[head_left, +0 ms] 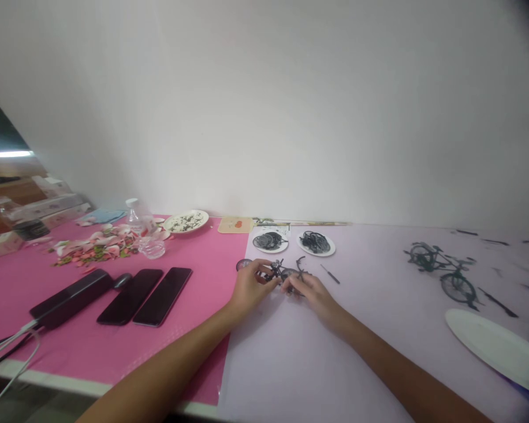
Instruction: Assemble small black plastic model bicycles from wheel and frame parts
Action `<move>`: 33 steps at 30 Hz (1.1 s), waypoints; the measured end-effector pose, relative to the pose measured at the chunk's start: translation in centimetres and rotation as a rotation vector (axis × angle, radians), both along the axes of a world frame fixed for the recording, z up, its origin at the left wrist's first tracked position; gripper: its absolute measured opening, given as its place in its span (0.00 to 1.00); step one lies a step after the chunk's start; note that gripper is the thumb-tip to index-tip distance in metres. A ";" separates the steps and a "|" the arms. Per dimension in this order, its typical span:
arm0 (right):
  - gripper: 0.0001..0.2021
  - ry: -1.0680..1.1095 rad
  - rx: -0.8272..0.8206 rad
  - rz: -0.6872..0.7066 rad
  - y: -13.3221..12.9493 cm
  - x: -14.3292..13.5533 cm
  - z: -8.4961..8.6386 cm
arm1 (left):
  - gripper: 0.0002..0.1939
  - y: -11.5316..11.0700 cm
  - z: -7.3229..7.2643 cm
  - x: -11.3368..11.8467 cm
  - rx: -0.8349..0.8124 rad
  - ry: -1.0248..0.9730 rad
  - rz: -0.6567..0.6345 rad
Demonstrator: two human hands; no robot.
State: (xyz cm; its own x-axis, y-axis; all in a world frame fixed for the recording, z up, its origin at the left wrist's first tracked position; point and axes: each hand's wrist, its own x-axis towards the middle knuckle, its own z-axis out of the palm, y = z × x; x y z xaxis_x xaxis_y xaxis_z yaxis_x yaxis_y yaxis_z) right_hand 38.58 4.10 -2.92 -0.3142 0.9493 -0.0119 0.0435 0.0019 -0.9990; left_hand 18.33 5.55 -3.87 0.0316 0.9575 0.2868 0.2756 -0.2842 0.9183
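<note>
Toy bicycle (276,269) between both hands, at bench (370,358); left hand (256,281) grip clamped on it, presumably to steady it; right hand (307,286) at its right end, fingertips bunched, cannot tell if clamped; plates (332,247) with black parts (315,241) just beyond, screwdriver (330,274) beside right hand, probably for easy reach; bottle (134,218), phones (162,296): no brand or writing readable.

Can't see all of the small bicycle (276,269) behind left hand (252,286) and right hand (315,295) near six o'clock, nor the white plate (489,345), cropped at four.
</note>
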 end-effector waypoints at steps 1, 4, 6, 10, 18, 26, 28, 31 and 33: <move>0.23 0.001 0.001 0.008 0.0 0.0 0.0 | 0.24 0.0 0.0 0.0 -0.001 0.006 -0.001; 0.23 -0.001 0.004 0.014 -0.1 0.0 0.0 | 0.23 0.0 0.1 0.0 -0.004 0.022 -0.002; 0.23 -0.003 0.007 0.010 -0.1 0.0 0.0 | 0.23 -0.1 0.1 0.0 -0.007 0.024 -0.003; 0.23 0.005 0.008 0.013 -0.3 -0.1 0.1 | 0.22 -0.1 0.2 0.0 -0.001 0.019 -0.009; 0.24 0.007 0.039 -0.062 -0.5 -0.2 0.8 | 0.26 -0.1 0.1 -0.1 -0.024 -0.025 -0.094; 0.24 -0.002 0.054 -0.085 -0.3 -0.2 0.3 | 0.24 -0.1 0.0 0.1 0.043 -0.033 -0.090; 0.24 0.000 0.058 -0.092 -0.2 -0.2 0.2 | 0.24 0.0 -0.2 0.1 0.049 -0.041 -0.099; 0.24 -0.002 0.066 -0.087 -0.2 -0.1 0.2 | 0.25 -0.1 -0.3 0.1 0.045 -0.056 -0.106; 0.24 -0.003 0.079 -0.071 -0.2 -0.1 0.3 | 0.25 -0.1 -0.2 0.1 0.039 -0.070 -0.114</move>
State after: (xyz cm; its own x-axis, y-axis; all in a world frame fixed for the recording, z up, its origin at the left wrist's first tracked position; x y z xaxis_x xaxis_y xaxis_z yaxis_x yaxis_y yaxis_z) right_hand 38.44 3.89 -2.66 -0.2457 0.9673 0.0631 0.0493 0.0775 -0.9958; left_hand 18.47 5.42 -4.05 0.1184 0.9369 0.3291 0.1747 -0.3459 0.9219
